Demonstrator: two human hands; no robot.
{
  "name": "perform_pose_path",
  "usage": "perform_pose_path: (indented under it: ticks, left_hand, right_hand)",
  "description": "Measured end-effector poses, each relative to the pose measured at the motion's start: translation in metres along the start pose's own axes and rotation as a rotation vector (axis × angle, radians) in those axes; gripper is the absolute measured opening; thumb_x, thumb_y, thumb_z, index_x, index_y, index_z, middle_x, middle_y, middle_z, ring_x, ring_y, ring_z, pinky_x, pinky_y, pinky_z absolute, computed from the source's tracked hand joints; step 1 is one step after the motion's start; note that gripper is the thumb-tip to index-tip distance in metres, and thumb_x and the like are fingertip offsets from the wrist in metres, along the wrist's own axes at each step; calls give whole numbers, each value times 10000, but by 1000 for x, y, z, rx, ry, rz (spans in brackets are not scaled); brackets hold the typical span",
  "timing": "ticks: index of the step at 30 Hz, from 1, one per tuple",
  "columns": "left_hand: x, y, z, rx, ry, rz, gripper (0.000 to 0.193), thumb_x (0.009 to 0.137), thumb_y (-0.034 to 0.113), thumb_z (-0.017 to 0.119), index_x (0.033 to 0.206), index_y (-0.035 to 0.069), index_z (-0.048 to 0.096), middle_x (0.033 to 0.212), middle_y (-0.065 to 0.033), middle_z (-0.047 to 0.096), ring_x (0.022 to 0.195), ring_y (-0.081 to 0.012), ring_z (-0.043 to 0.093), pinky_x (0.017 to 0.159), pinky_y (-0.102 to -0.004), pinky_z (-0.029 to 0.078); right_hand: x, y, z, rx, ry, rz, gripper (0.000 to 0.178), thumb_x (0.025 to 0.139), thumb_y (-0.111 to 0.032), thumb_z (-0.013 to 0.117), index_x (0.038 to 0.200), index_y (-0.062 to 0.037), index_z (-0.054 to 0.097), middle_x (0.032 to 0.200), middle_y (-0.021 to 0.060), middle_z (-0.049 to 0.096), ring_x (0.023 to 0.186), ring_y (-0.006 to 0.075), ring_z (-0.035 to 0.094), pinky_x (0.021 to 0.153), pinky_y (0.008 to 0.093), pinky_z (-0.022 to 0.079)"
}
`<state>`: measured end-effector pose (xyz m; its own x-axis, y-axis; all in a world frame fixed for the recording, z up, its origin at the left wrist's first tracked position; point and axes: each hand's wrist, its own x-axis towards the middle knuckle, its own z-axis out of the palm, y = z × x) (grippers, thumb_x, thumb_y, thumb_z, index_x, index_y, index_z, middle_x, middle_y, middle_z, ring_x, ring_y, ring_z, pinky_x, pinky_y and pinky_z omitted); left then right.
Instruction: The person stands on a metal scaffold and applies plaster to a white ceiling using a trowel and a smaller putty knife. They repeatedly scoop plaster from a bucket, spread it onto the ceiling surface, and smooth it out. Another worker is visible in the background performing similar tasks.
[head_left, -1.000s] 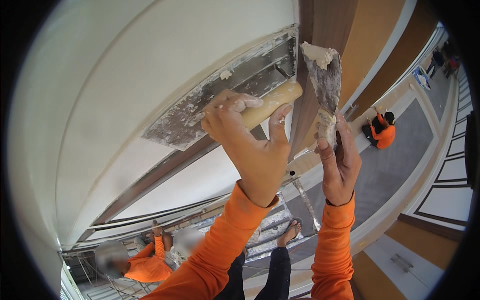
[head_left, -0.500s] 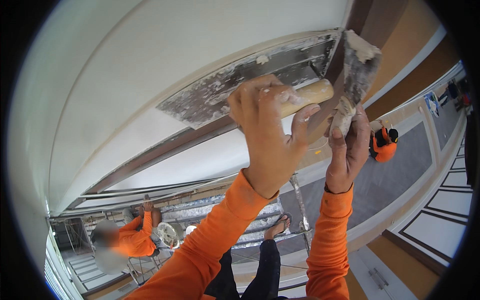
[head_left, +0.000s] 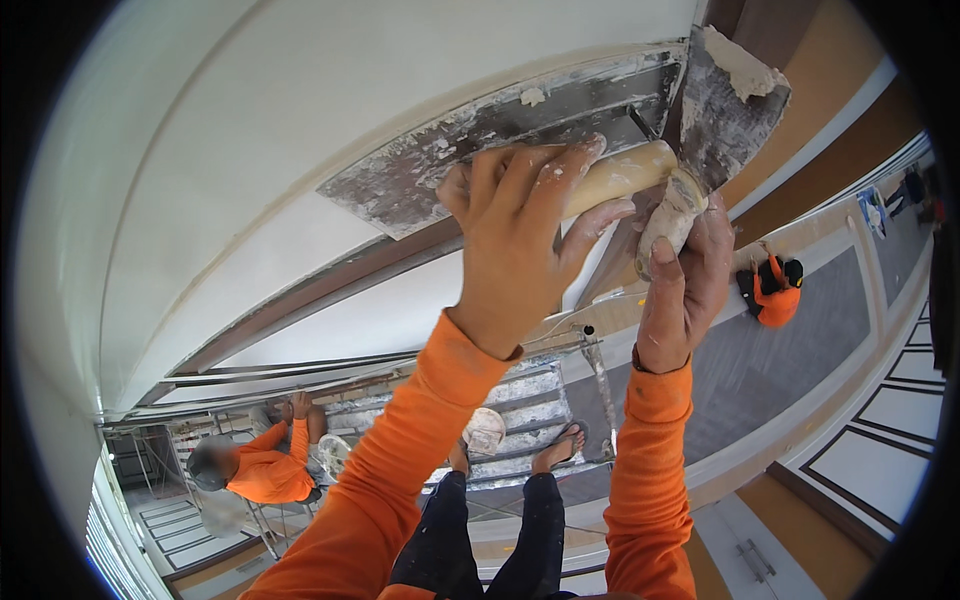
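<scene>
My left hand (head_left: 512,230) grips the pale wooden handle of a plastering trowel (head_left: 410,170). The trowel's long metal blade is smeared with white compound and lies up along the curved white ceiling edge, with a small lump of compound (head_left: 532,97) on it. Closed round its whitened handle, my right hand (head_left: 690,290) holds a putty knife (head_left: 735,120) upright. Thick beige compound sits along that knife's upper edge. The neck of the putty knife is close to the end of the trowel handle; whether they touch I cannot tell.
I stand in sandals on a slatted, paint-spattered scaffold platform (head_left: 500,400), with a round whitish container (head_left: 484,430) by my feet. A metal pole (head_left: 600,390) rises beside it. One person in orange (head_left: 270,465) sits at lower left; another (head_left: 775,290) is far below right.
The putty knife has turned, its blade now showing broader and leaning further right. My left hand's fingers have shifted on the trowel handle. More of the platform and the container now show.
</scene>
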<state>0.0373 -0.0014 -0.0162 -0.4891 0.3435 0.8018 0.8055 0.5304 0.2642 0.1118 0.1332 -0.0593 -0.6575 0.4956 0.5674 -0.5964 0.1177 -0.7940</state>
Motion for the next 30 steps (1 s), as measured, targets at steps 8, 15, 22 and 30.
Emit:
perform_pose_path:
  ticks: [8,15,22,30]
  left_hand:
    - [10,1,-11,-76,-62,61,455,765,242,842,1160,73,689,1023,-52,655,967,-259,560,858,-393,410]
    - [-9,10,-15,-107,-80,60,443,761,187,840,1156,59,688,1035,-63,654,959,-272,561,847,-382,446]
    - [-35,22,-32,-104,-105,8,475,703,237,888,1127,103,721,1018,-22,717,910,-206,599,847,-361,351]
    - [-107,26,-105,-117,-364,-167,369,741,236,856,1066,126,721,1043,-7,707,970,-220,579,966,-403,282]
  right_hand:
    - [-5,-7,11,87,81,18,583,1011,-174,600,1496,50,365,1259,182,594,987,179,600,786,305,520]
    - [-28,-11,4,119,94,62,578,1008,-171,599,1489,52,370,1215,169,604,967,169,597,773,301,517]
    - [-60,-17,-10,198,120,116,578,998,-199,592,1481,34,376,1112,200,643,901,175,609,739,296,519]
    - [-142,-48,-60,208,279,308,562,933,-329,630,1352,-2,449,943,201,651,643,178,578,512,278,451]
